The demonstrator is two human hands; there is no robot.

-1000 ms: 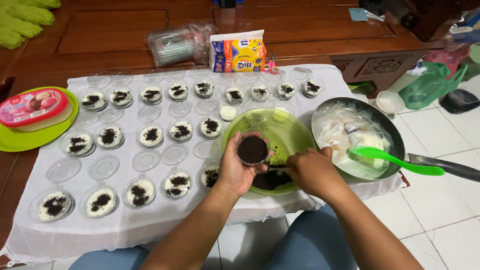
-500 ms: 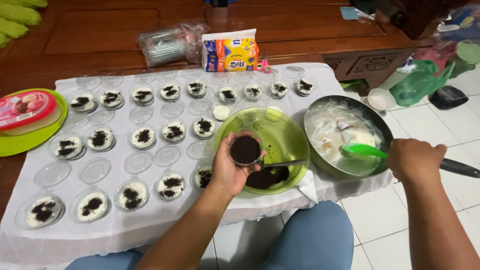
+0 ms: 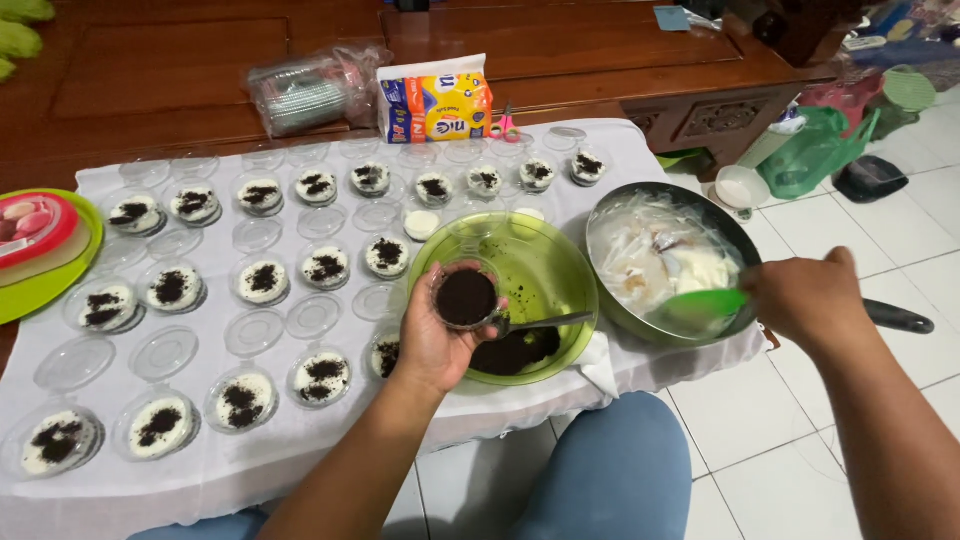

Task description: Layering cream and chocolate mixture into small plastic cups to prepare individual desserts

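The small clear cup (image 3: 466,297) sat in the left hand (image 3: 435,340), fingers curled round its wall, and was filled to the rim with dark crumbs. It hung over the nine o'clock edge of the green bowl (image 3: 545,265), which held a mound of the same dark crumbs (image 3: 515,350) at its six o'clock side, with a spoon (image 3: 545,322) lying across them.

At three o'clock from that bowl stood a metal bowl (image 3: 610,215) holding white cream (image 3: 660,262). The right hand (image 3: 800,297) was closed round the handle of a green spatula (image 3: 700,303), whose blade rested inside the bowl's five o'clock rim.

From nine to eleven o'clock of the cup, rows of small clear cups (image 3: 262,278) lay on the white cloth (image 3: 300,455), most filled with cream topped by dark crumbs; loose clear lids (image 3: 160,350) lay between them. At twelve o'clock lay a biscuit packet (image 3: 435,100) and a bag of stacked cups (image 3: 305,92).
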